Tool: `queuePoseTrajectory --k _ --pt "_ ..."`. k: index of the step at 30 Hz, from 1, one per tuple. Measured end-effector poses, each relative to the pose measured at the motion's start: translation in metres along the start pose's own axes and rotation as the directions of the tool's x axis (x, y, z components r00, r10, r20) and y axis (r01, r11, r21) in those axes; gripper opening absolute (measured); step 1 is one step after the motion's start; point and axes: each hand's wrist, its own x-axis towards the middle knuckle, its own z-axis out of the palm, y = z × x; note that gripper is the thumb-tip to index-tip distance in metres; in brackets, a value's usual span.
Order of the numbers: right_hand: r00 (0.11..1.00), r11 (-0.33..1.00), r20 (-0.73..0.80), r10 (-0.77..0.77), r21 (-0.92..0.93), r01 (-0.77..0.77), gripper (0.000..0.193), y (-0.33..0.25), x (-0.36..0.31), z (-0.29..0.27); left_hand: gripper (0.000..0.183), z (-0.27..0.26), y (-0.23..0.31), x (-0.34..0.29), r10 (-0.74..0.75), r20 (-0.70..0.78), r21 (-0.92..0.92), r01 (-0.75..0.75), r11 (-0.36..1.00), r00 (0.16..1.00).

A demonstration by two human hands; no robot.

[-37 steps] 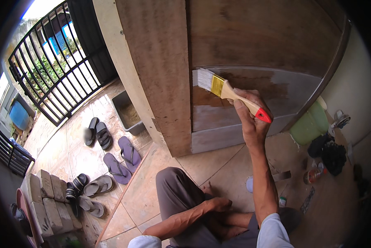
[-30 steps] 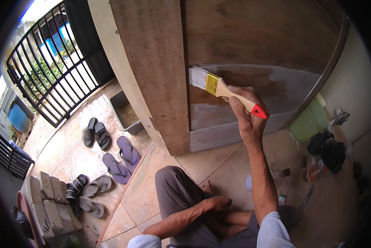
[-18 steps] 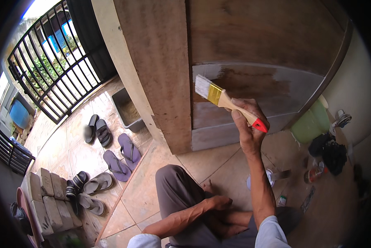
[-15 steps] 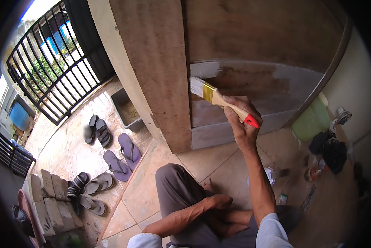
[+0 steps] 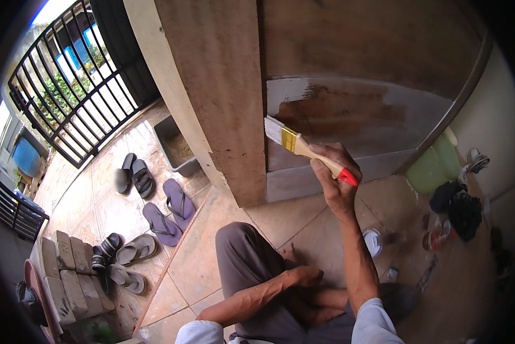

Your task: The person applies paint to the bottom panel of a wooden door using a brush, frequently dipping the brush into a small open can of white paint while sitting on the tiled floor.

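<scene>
My right hand is closed around the wooden handle of a paintbrush with a red tip and a gold-coloured ferrule. White paint coats its bristles, which meet the left edge of a recessed wooden panel, beside the brown upright board. Whitish paint borders a bare brown patch in the panel's middle. Low over my crossed legs, my left hand rests near my shin; its fingers are mostly hidden.
A paint can stands on the tiles right of my forearm. Beyond it are a black plastic bag, a red-capped jar and a green bucket. Sandals, grey blocks, a grey tub and a black gate lie leftward.
The brush has moved a little down along the panel's left edge, held in my right hand. My left hand has stayed on my lap. The view has shifted slightly.
</scene>
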Motion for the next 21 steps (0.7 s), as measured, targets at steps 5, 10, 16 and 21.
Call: queuePoseTrajectory --k 5,10,16,21 --pt "0.989 0.995 -0.119 0.083 0.065 -0.075 0.020 0.010 -0.009 -0.001 0.029 -0.009 0.011 -0.006 0.011 -0.038 -0.001 -0.011 1.000 0.999" --pt "0.997 0.999 -0.063 0.045 -0.008 -0.046 0.021 0.011 -0.007 -0.003 0.032 -0.013 0.020 -0.005 -0.039 -0.013 0.020 0.039 0.999 0.999" --pt "1.000 1.000 -0.008 0.018 0.014 -0.017 0.022 0.010 -0.016 -0.002 0.033 -0.013 0.024 -0.004 -0.070 0.008 -0.002 0.070 0.998 0.997" --pt "0.993 0.998 -0.104 0.055 0.021 -0.053 0.022 0.018 -0.030 0.001 0.032 -0.002 0.003 -0.001 -0.013 -0.048 0.006 0.014 1.000 0.999"
